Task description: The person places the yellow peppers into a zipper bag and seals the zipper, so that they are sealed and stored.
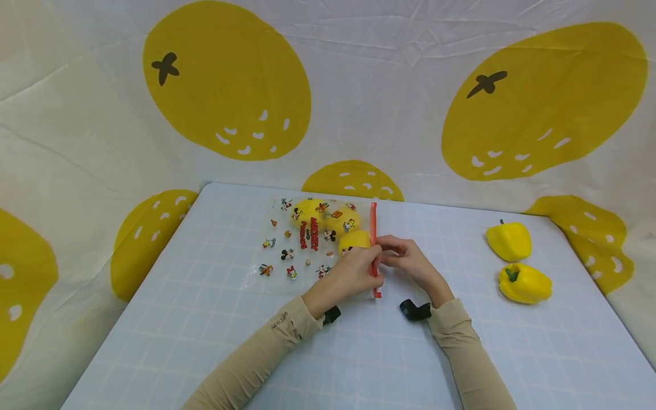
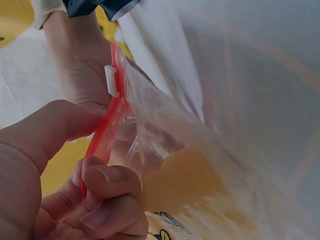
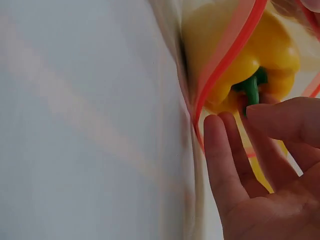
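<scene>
A pale blue tabletop (image 1: 154, 319) with a light grid spreads under everything. Nearest, 2 tan sleeves (image 1: 246, 359) reach in from the bottom edge, a black device (image 1: 416, 310) at the right wrist and another (image 1: 332, 315) at the left. Beyond them the left hand (image 1: 352, 270) pinches the red zip strip (image 1: 373, 219) of a clear bag (image 1: 307, 282), thumb on 1 side and curled fingers on the other. A white slider (image 2: 111, 81) sits farther along the strip.

The right hand (image 1: 407, 259) is at the bag's mouth, its fingers lightly bent with gaps between them. Its thumb is right by the green stem (image 3: 254, 90) of a yellow pepper (image 3: 280, 55) just inside the opening; whether they touch, I cannot tell. The bag lies left of the strip, printed with cartoon figures and red lettering, and 2 more yellow shapes (image 1: 306, 212) show through its far part.

Well to the right, 2 loose yellow peppers (image 1: 525, 283) lie close together on the table. Behind the table hangs a white cloth (image 1: 369, 114) printed with big yellow fruit.
</scene>
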Motion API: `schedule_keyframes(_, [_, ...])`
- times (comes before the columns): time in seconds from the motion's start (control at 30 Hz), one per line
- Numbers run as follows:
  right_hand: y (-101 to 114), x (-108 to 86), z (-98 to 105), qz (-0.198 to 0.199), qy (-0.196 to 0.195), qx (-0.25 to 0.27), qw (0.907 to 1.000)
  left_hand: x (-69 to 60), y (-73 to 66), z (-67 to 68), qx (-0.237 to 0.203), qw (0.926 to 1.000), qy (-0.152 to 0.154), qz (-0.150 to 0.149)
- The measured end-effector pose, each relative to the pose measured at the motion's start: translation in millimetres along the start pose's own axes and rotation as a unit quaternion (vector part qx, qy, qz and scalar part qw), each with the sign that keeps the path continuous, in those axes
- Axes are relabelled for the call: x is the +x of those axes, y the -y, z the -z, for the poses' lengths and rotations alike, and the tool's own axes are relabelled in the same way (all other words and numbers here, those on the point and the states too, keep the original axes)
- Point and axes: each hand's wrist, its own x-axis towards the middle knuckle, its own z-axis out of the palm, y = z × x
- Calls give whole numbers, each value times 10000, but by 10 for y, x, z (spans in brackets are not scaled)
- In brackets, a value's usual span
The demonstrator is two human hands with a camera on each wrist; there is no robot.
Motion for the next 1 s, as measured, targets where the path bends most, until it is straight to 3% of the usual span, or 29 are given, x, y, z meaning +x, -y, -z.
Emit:
schedule_keyframes(0.17, [0, -7, 14, -12, 134, 47, 9999, 5, -11, 0, 18, 10000, 7, 1])
schedule_keyframes(0.37, [-11, -9, 27, -375, -315, -107, 9987, -1, -42, -7, 131, 9999, 10, 83])
schedule_keyframes(0.53, [-24, -21, 28, -441, -431, 73, 9981, -29, -103, -22, 182, 9992, 166, 305])
schedule_keyframes(0.87, [-4, -11, -14, -373, -706, -214, 9966, -71, -185, -28, 1076, 9925, 546, 197])
schedule_keyframes(1.0, [-5, 1, -25, -397, -682, -205, 9967, -87, -191, -34, 1271, 9902, 563, 161])
